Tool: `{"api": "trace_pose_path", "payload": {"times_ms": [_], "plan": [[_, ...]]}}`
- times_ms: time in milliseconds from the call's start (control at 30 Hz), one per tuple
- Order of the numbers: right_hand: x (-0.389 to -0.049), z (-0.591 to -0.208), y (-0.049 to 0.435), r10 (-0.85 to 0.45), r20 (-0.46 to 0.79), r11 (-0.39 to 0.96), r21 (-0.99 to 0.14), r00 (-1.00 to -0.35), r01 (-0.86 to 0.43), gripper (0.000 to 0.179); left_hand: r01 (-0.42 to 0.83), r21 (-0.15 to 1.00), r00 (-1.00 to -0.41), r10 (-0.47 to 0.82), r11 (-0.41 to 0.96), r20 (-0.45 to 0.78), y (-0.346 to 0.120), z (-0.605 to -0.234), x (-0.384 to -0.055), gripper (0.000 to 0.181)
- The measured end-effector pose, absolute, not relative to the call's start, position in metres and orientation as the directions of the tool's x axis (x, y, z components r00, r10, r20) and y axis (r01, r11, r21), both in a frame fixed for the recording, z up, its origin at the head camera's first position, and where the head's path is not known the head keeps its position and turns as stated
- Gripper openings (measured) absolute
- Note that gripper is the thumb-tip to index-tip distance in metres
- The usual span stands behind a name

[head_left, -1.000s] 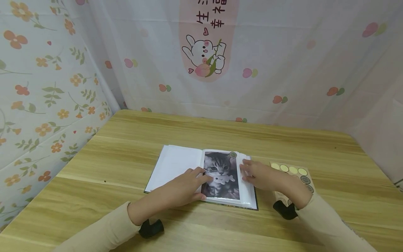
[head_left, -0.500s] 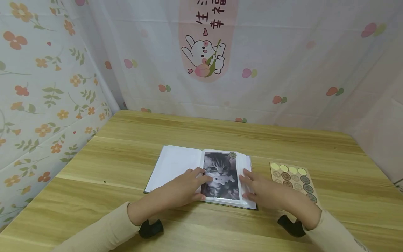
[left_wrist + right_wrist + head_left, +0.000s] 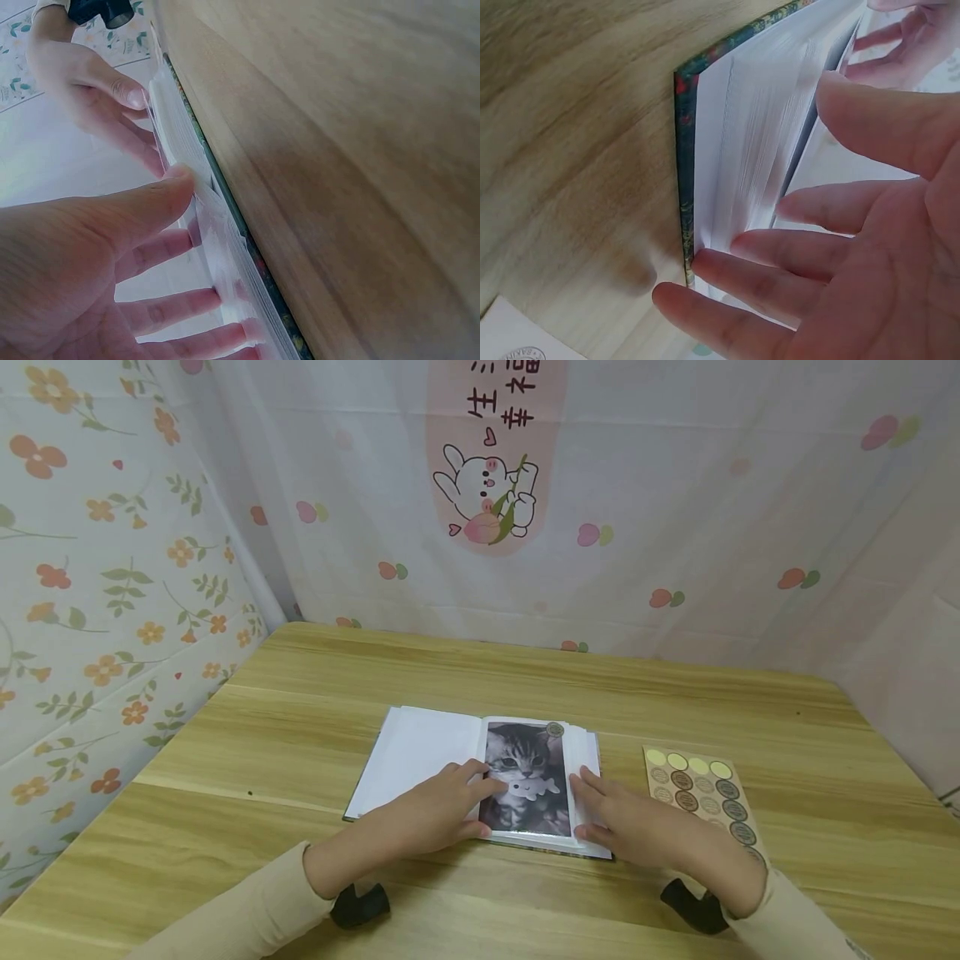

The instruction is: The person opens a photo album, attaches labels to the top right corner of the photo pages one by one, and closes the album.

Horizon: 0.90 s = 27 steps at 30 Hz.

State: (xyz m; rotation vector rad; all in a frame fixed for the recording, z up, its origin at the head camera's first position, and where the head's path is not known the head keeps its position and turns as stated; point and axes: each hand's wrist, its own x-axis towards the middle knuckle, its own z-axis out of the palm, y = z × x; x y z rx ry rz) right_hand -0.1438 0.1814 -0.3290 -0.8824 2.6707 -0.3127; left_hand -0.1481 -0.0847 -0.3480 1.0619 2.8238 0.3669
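Observation:
An open photo album (image 3: 427, 745) lies on the table, its left page blank white. The right page bears a photo of a grey tabby kitten (image 3: 525, 747) with a white fish-shaped toy at its mouth. A round dark sticker (image 3: 555, 729) sits at the photo's top right corner. My left hand (image 3: 442, 802) rests near the album's fold, relaxed fingertips on the photo's left edge. With loosely spread fingers, my right hand (image 3: 618, 814) touches the right margin of the page. In the right wrist view, those fingers (image 3: 780, 285) lie along the edges of the stacked pages.
A kraft sheet of round stickers (image 3: 703, 802) in yellow, brown and dark tones lies right of the album, partly under the right forearm. Black wrist cameras (image 3: 360, 906) hang below both wrists. A printed curtain (image 3: 337, 485) closes off the table's back and left side.
My right hand has slid a little toward the near edge of the page, and more of the sticker sheet shows. The left hand and album have stayed put.

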Motion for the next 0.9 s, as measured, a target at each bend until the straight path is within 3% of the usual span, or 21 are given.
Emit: {"api": "trace_pose_path", "payload": {"times_ms": [900], "plan": [[-0.1447,-0.3332,0.1728,-0.636,-0.137,0.768,-0.217,-0.760,-0.603,0.055,0.628,0.253,-0.763,0.646,0.736,0.018,-0.0901,-0.3552,-0.1463,0.054]]}}
